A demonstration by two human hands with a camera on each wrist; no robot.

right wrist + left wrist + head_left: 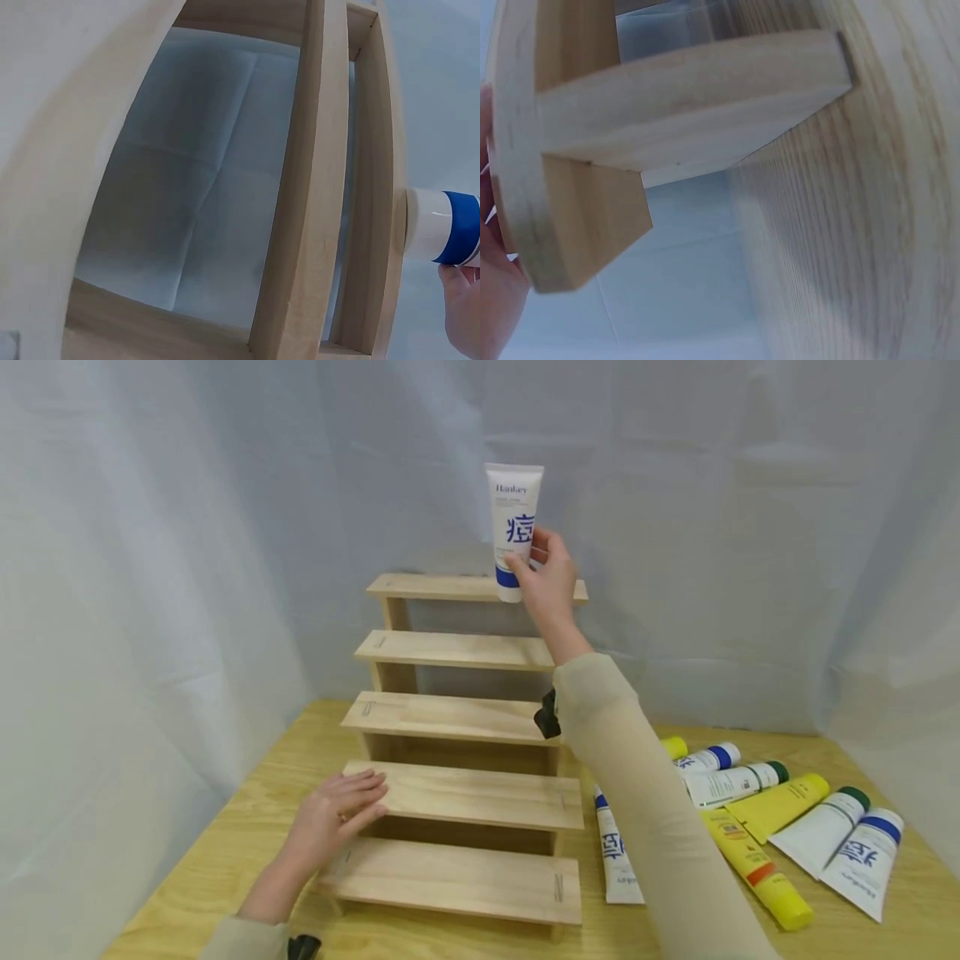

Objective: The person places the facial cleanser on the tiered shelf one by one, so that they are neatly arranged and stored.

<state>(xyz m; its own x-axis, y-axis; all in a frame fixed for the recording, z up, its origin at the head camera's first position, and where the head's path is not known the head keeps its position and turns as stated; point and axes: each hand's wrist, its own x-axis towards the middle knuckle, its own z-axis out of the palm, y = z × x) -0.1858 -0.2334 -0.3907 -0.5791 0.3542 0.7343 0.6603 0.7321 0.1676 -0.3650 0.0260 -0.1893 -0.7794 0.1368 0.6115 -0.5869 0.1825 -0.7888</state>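
Note:
My right hand [551,585] pinches a white squeeze tube [513,497] with a blue band and blue lettering. The tube stands upright, cap down, over the right part of the top step of a wooden stepped rack [465,789]. In the right wrist view its white cap [427,223] is right at the step's edge; whether it touches is hard to tell. My left hand [333,814] rests on the left end of the second step from the bottom, fingers extended. The left wrist view shows part of that hand [499,292] beside the rack's wooden side.
Right of the rack, several tubes lie on the wooden table [225,860]: a white one with blue marks [617,852], a yellow one with an orange band [753,864], a green-capped one [821,831] and others. Pale sheeting [712,568] hangs behind and at the sides.

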